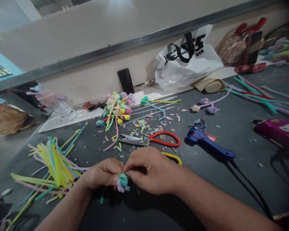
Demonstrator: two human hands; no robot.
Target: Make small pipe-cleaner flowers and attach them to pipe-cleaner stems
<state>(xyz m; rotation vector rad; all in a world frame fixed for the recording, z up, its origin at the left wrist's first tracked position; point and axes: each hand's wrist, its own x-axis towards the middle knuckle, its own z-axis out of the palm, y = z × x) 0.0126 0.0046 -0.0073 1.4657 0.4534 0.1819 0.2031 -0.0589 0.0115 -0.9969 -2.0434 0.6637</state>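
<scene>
Between my hands is a small teal and lilac pipe-cleaner flower point(122, 182). My left hand point(102, 173) is closed around its lower part, with a green end sticking out below. Thumb and forefinger of my right hand point(153, 168) pinch at the flower's top edge. Just beyond my hands lie scissors with red handles point(165, 138), blades pointing left. A yellow handle point(172, 157) shows partly behind my right wrist. To the left lies a loose pile of pipe cleaners point(59, 165), mostly yellow, with green, blue and lilac ones.
Finished pipe-cleaner flowers point(118, 109) are bunched at the back, near a phone point(125, 81) leaning on the wall. Small clippings are scattered around the scissors. A blue glue gun point(209, 142) with its cord lies right. Behind stand a white bag point(188, 64) and a tape roll point(213, 85).
</scene>
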